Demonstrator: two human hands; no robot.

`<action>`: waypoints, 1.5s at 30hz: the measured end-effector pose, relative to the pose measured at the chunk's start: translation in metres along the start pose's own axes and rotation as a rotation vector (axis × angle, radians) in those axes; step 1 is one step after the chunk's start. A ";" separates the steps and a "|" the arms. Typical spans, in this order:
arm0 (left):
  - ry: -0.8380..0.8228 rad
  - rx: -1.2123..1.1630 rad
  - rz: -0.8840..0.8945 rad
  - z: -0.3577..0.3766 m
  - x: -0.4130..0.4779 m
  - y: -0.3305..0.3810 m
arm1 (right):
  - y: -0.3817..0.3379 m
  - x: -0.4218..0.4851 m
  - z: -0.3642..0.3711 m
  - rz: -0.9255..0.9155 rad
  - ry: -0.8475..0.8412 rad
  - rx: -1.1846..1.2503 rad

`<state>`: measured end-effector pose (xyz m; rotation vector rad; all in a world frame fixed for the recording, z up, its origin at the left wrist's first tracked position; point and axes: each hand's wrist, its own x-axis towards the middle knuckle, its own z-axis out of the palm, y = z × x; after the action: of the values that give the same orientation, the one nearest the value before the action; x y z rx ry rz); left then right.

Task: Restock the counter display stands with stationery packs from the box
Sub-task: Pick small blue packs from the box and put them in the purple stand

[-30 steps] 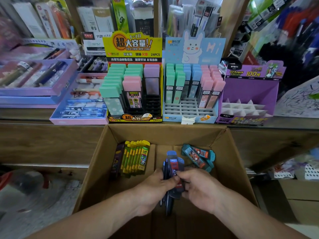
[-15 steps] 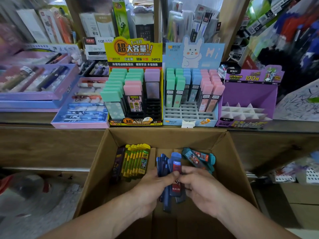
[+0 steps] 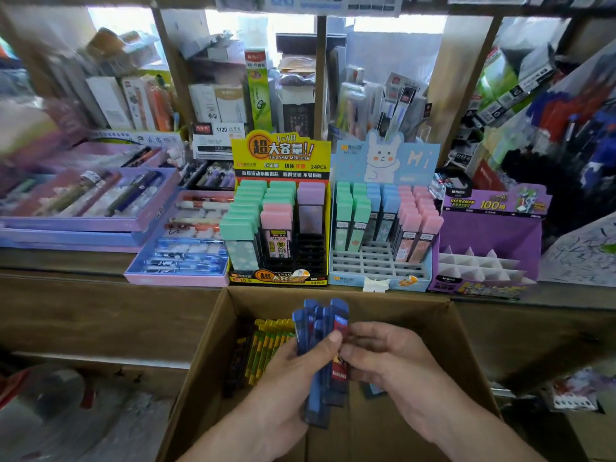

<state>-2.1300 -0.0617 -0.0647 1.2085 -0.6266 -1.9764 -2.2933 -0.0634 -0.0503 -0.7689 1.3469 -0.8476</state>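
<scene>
- Several slim blue packs (image 3: 315, 395) are held upright in a loose fan above the open box (image 3: 393, 306), just below the counter edge.
- The bundle is gripped by the left hand (image 3: 286, 375), thumb laid across the front and fingers curled behind. The right hand (image 3: 393, 358) is closed lightly on the bundle's right side, its fingertips pinching at a red-labelled pack.
- More stock is seen in the box: yellow-green packs (image 3: 270, 341) are stood on edge near the left wall.
- The purple stand (image 3: 490, 235) at the right of the counter (image 3: 100, 258) is seen with its white slots unfilled and is judged the likely destination. The yellow stand (image 3: 280, 151) and the rabbit stand (image 3: 383, 158) are partly stocked.
- Risk: the packs are uneven in the grip, so one could be squeezed out and dropped into the box if the pinch is loosened during the lift.
- Risk: packs could be jammed crosswise in the narrow slots, or a neighbouring stand knocked, if the whole fan is pushed in at once.
</scene>
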 end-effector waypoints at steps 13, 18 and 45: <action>0.015 -0.110 0.198 -0.013 -0.001 0.016 | -0.028 0.016 0.012 -0.270 -0.091 -0.161; 0.049 -0.084 0.233 -0.014 0.001 0.015 | -0.032 0.025 0.014 -0.279 -0.075 -0.103; -0.128 -0.165 0.041 0.021 0.039 0.001 | -0.049 0.003 -0.100 -0.430 0.192 -0.027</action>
<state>-2.1601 -0.0921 -0.0762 0.9683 -0.5350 -2.0393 -2.3964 -0.0891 -0.0175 -1.0398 1.3835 -1.2698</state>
